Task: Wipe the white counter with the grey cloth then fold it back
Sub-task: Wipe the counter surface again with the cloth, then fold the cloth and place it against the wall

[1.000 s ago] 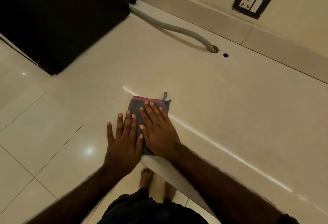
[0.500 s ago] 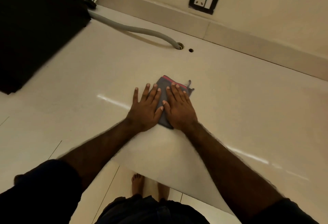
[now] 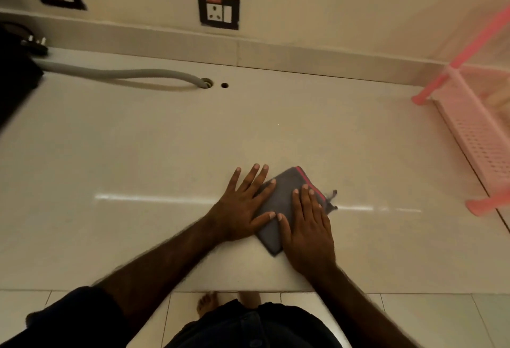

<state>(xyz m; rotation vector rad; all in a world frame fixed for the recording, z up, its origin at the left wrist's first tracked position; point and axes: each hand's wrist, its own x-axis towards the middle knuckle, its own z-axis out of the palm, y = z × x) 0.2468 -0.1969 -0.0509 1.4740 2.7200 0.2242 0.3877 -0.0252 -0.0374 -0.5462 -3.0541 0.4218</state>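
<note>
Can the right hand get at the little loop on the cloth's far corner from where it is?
Probably yes. The right hand lies flat on the grey cloth, and the loop sticks out just beyond its fingertips on bare counter. Nothing lies between them, and the pink rack stands well off.

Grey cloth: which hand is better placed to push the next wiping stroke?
Right, probably. The right hand lies flat over most of the grey cloth, while the left hand rests mainly on the counter, only its fingertips overlapping the cloth's edge.
</note>
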